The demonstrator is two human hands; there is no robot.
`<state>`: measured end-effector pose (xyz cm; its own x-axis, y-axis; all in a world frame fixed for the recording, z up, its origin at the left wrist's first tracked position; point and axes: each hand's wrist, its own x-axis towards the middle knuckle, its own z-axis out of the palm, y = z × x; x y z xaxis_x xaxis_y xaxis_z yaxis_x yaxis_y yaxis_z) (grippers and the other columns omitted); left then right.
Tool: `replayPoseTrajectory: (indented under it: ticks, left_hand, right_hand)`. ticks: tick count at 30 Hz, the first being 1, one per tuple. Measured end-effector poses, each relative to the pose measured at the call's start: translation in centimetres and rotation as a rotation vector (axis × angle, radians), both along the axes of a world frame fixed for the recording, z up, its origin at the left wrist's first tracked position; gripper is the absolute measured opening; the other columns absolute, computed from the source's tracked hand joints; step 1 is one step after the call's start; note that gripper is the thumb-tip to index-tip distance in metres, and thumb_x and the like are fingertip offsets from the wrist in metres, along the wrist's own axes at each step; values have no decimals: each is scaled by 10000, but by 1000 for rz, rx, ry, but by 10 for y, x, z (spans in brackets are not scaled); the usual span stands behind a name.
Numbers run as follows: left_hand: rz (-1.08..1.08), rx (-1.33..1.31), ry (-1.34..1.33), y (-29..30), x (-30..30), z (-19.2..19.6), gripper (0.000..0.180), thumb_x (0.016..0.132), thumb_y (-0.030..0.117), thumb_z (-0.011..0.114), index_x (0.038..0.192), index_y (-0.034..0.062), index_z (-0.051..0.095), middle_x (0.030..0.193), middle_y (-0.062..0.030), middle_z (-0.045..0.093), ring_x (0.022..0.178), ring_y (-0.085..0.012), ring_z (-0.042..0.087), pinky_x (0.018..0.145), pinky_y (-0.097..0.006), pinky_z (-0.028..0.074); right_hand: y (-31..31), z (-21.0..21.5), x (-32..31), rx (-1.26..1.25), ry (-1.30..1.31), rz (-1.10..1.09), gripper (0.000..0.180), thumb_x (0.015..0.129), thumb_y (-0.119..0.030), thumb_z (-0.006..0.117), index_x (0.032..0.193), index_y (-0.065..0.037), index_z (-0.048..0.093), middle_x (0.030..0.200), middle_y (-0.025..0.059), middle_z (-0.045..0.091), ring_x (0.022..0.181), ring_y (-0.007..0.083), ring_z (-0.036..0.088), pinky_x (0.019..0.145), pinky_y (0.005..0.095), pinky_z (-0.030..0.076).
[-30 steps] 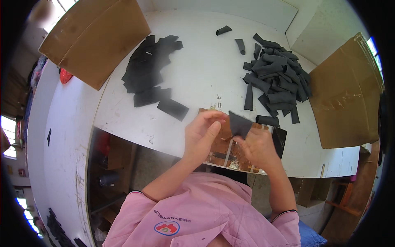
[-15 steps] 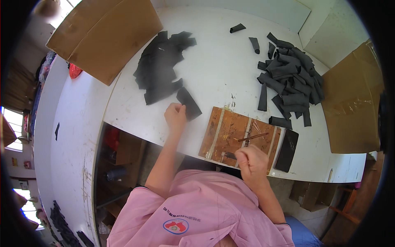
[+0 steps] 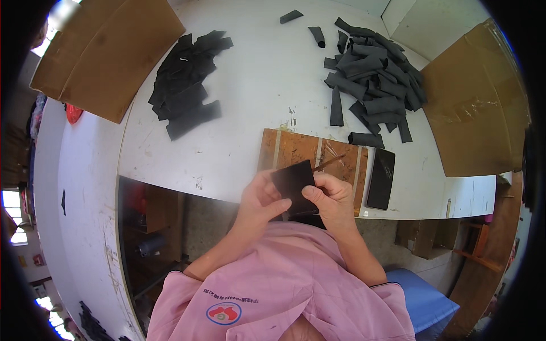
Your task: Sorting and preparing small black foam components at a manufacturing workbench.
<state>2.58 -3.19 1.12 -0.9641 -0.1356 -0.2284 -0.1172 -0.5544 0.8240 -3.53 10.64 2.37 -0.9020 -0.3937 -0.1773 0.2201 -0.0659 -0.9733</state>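
A flat black rectangular piece of cloth-like material (image 3: pixel 294 183) is held up over the front edge of the wooden board (image 3: pixel 296 146). My left hand (image 3: pixel 259 198) closes on its left side, thumb across the lower edge. On the right edge, the thumb and bent fingers of my right hand (image 3: pixel 333 198) pinch the same piece. A thin brown stick (image 3: pixel 331 162) lies on the board just beyond my right hand. Further left on the white table is a loose pile of flat black pieces (image 3: pixel 185 77). Rolled, tube-like dark pieces (image 3: pixel 378 74) are heaped at the right.
A black phone-like slab (image 3: pixel 381 179) lies right of the board. One cardboard box (image 3: pixel 108 57) stands at the far left, another (image 3: pixel 478 102) at the right. Two single rolled pieces, one of them a small tube (image 3: pixel 291 16), lie near the back. A blue stool (image 3: pixel 421 301) is below.
My left hand has brought a flat black piece from beside the left pile toward me, over the board. My right hand has risen and now grips it too. The view has shifted.
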Motion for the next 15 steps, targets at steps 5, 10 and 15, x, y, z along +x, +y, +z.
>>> replayPoseTrajectory:
  ticks: [5, 10, 15]
  left_hand:
    - [-175, 189, 25, -21, -19, 12, 437, 790, 254, 557, 1107, -27, 447, 946, -105, 562, 871, -161, 535, 771, -286, 428]
    - [-485, -145, -44, -32, -34, 30, 247, 794, 204, 569, 916, -11, 575, 787, -49, 577, 727, -91, 529, 657, -221, 434]
    - [-525, -138, -95, -30, -37, 35, 134, 758, 105, 617, 837, -1, 598, 691, -7, 568, 608, -52, 510, 558, -175, 422]
  right_hand:
    - [25, 1, -11, 155, 353, 231, 38, 725, -14, 582, 755, 10, 581, 642, 52, 541, 594, 108, 504, 545, 238, 392]
    - [35, 13, -15, 230, 387, 373, 46, 719, -19, 585, 742, 18, 571, 625, 85, 525, 567, 177, 504, 534, 272, 395]
    - [40, 15, -18, 302, 409, 447, 66, 717, -30, 594, 731, 24, 559, 612, 96, 511, 564, 206, 496, 527, 294, 389]
